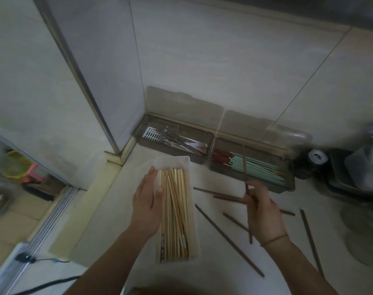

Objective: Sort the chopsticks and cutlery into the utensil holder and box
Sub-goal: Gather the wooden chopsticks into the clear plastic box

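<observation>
From the head view, the right hand [263, 211] curls its fingers [251, 193] around a dark brown chopstick [246, 182], which passes through the grip: its far end reaches over the right lidded box [287, 184], across the teal and red chopsticks [255, 167] lying there, and its near end pokes out below the palm toward the wrist. The left hand [147, 201] lies flat with straight, relaxed fingers holding nothing; it rests against the left wall of the clear tray [186, 160], the thumb tip touching the light wooden chopsticks [175, 209] packed lengthwise inside. More dark chopsticks [228, 239] lie scattered on the pale desk [117, 209] between the tray and the right hand and further right; one is crossed by the right hand so its middle is hidden. At the far side, against the wall, the left lidded box [143, 137] holds metal cutlery [172, 138], blurred so that single pieces are hard to tell apart. The translucent lids of both boxes stand open against the wall. Objects at the far right edge are dark, smeared and cut off, and cannot be made out.
</observation>
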The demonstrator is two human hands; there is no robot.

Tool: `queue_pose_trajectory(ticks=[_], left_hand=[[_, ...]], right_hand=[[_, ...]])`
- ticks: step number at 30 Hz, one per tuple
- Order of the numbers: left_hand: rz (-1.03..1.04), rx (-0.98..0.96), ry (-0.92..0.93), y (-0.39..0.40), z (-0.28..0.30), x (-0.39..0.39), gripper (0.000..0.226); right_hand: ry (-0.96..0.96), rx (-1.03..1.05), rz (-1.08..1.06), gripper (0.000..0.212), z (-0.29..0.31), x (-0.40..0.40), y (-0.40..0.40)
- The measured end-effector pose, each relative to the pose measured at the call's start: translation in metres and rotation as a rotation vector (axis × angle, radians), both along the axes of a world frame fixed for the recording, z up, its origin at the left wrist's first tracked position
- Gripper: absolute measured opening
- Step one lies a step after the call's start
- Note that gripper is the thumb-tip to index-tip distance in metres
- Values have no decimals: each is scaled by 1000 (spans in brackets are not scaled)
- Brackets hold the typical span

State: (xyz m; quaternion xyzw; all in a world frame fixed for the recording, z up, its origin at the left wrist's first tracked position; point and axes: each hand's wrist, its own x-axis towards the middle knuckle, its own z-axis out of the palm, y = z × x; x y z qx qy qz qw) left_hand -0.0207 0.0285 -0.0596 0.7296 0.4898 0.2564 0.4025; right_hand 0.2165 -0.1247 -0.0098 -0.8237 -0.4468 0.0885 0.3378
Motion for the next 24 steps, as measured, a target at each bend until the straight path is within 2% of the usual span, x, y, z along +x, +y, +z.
queue_pose_trajectory(ticks=[3,5,9,11,13,16,20,24], left_hand=[[-6,5,4,0,0,1,63],[-1,14,-7,1,-2,0,63],[-3,52,-34,3,-9,-2,60],[-1,69,-46,3,-9,-1,57],[3,70,-48,3,-8,0,55],[0,74,-42,3,-9,-1,53],[-4,70,-49,4,-9,0,55],[2,67,-41,5,-9,0,62]], right_hand=[[247,327,74,22,35,-47,28],[371,290,157,15,40,-79,47],[-60,-96,387,20,8,-114,69],[-239,-314,476,32,-8,-119,75],[-366,-532,562,34,-13,-120,78],[-484,-628,626,36,-14,-121,78],[-505,-503,622,37,-19,-117,70],[-204,-16,489,25,-13,-92,40]])
